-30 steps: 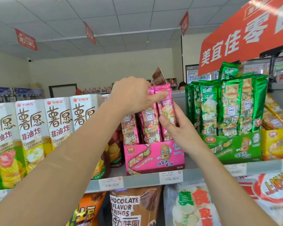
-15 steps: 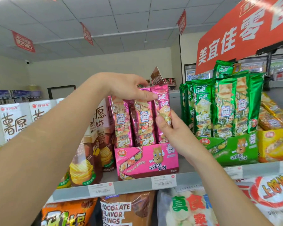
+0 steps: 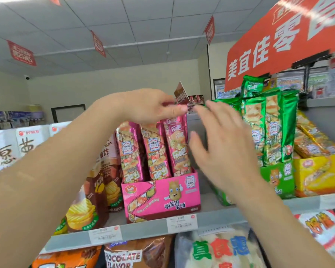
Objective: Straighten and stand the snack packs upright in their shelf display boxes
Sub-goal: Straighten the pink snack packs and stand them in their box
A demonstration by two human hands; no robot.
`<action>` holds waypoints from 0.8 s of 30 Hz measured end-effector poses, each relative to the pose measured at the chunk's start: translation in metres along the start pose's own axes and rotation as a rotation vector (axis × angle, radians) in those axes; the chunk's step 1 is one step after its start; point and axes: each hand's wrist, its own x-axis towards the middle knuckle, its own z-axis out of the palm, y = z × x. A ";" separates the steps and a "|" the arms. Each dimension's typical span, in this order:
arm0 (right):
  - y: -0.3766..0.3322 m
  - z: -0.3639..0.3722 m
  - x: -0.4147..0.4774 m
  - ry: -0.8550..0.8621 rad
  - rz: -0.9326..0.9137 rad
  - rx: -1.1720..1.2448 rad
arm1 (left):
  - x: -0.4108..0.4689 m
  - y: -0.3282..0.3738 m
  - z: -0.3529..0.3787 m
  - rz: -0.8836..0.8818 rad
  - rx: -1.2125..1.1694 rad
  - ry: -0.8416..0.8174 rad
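Head view: the right hand has its fingers spread wide, just beside the pink packs. The left hand pinches their tops. They stand up in the pink box on the shelf.

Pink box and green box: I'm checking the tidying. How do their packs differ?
The pink box shows three pink packs, the left hand holding their tops; the green box has green packs unheld, one more perched on top. Both boxes sit on one shelf, packs upright.
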 end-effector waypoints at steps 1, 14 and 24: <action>0.008 -0.009 0.005 0.059 0.011 -0.032 | 0.002 0.008 0.002 0.048 0.053 0.170; 0.146 -0.057 0.111 -0.258 0.600 0.343 | 0.058 0.084 0.054 0.202 -0.126 0.275; 0.133 -0.060 0.132 -0.531 0.432 0.260 | 0.051 0.076 0.048 0.274 -0.378 0.301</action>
